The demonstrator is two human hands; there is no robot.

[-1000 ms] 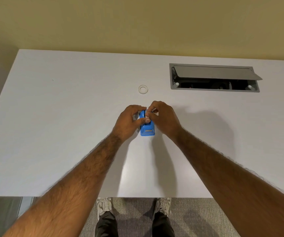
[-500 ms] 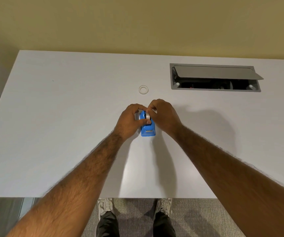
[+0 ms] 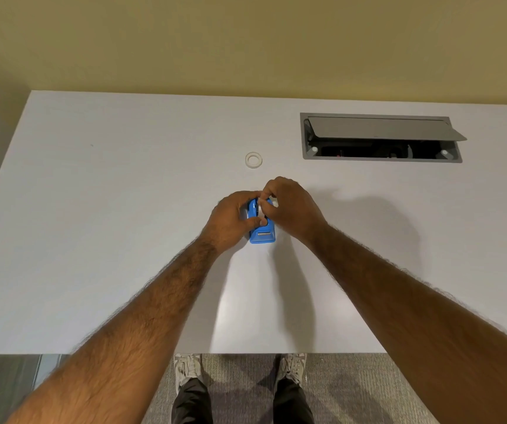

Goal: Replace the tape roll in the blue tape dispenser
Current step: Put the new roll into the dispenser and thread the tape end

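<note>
Hands met at frame centre: your left hand (image 3: 230,220) gripped the blue tape dispenser (image 3: 262,235) on the white table (image 3: 108,240), while your right hand (image 3: 292,206) pinched the tape roll (image 3: 259,209) seated in it. Above them lay a loose ring (image 3: 253,160).

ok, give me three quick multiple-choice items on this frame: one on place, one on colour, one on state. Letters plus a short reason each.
1. Where is the loose white ring?
A) inside the dispenser B) on the table beyond the hands C) on the floor

2. What colour is the tape dispenser?
A) blue B) red C) black

3. How is the table's cable hatch?
A) lid propped open B) shut flush C) lid missing

Answers:
1 B: it lies alone on the table, clear of both hands.
2 A: blue body shows between the left hand and right hand.
3 A: the lid tilts up over a dark opening.
</note>
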